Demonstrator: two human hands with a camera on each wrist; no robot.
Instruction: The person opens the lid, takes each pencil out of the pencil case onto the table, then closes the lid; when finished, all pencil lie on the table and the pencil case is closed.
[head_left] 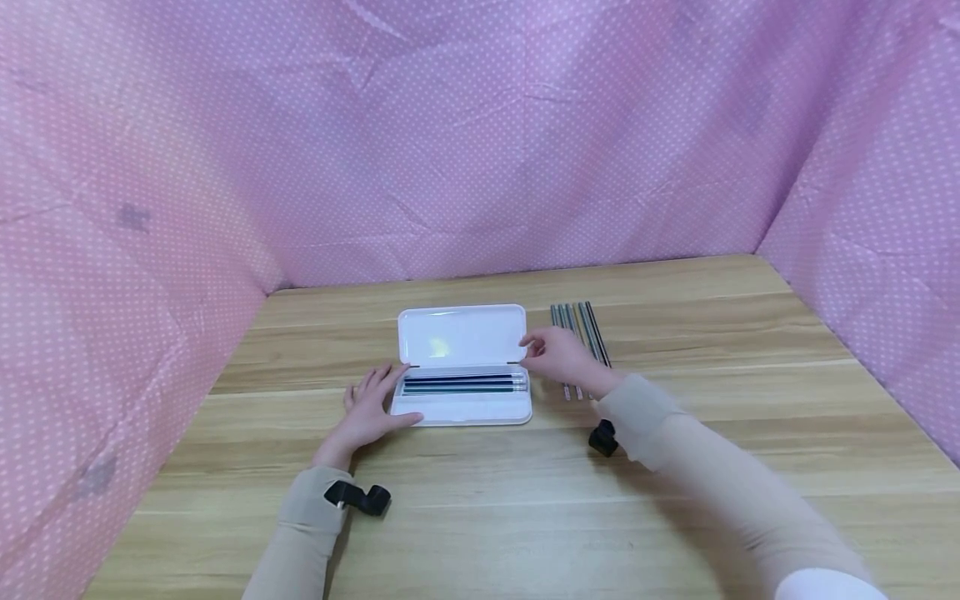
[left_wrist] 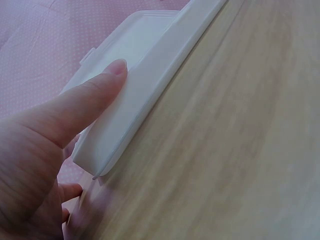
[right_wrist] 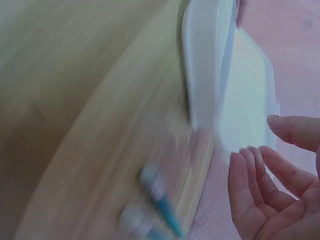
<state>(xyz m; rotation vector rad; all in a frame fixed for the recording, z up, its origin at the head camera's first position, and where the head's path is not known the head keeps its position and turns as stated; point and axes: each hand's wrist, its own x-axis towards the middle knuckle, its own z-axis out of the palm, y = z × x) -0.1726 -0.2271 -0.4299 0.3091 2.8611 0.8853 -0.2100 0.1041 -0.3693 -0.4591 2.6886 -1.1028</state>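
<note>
A white pencil case [head_left: 461, 408] lies with its lid [head_left: 487, 329] raised back, and several dark and green pencils [head_left: 465, 382] lie lengthwise inside. My left hand [head_left: 369, 414] spreads around the case's left end. Its thumb [left_wrist: 97, 95] rests straight on the front edge, while the index finger reaches the back left corner near the hinge. At the lid's right edge is my right hand [head_left: 561, 356]. In the right wrist view its thumb [right_wrist: 295, 131] and bent fingers [right_wrist: 245, 187] stand apart close to the lid's edge, with no pencil between them.
Right of the case, a row of several pencils [head_left: 592, 333] lies on the wooden table [head_left: 480, 517], partly hidden under my right hand and wrist. Pink dotted cloth [head_left: 480, 167] hangs behind the table and at both sides.
</note>
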